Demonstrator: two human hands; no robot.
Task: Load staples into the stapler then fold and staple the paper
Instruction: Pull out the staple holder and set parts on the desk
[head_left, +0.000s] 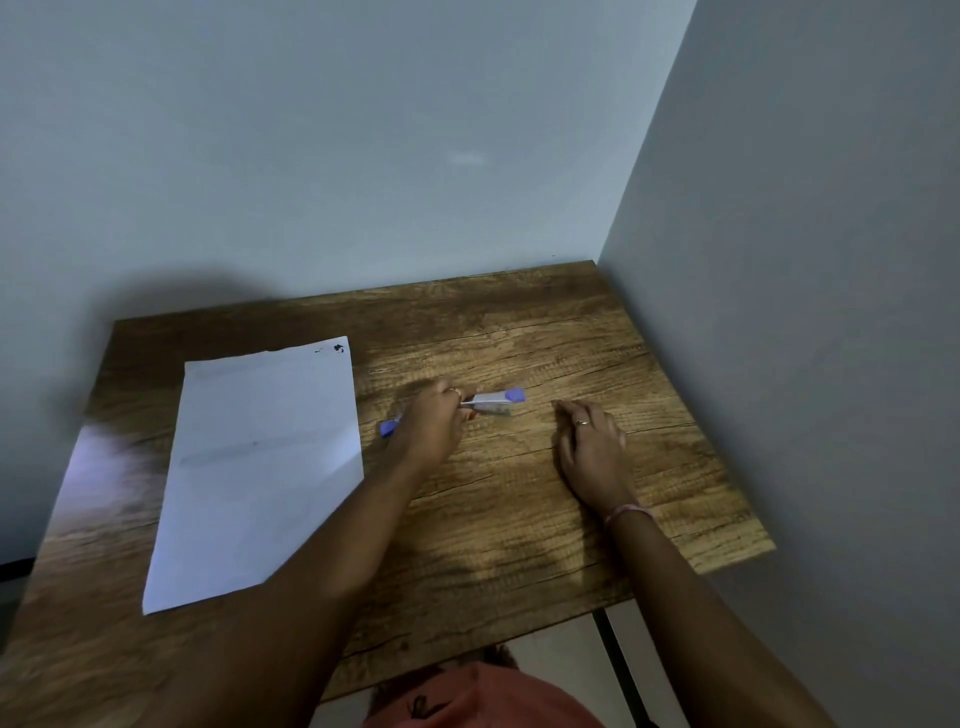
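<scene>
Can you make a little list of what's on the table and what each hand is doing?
table: wooden table in a corner between two walls
paper: white sheet of paper, flat and unfolded, on the left side
stapler: purple and silver stapler, lying open in the middle of the table
left hand: left hand on the stapler, fingers curled round it
right hand: right hand resting flat on the table, right of the stapler, holding nothing
staples: too small to tell

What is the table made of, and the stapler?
The table looks like wood or a wood-look coating: brown, matte, with grain lines and cracks. The stapler seems to have purple plastic ends and a pale, perhaps metal, middle; it is too blurry to be sure.
</scene>
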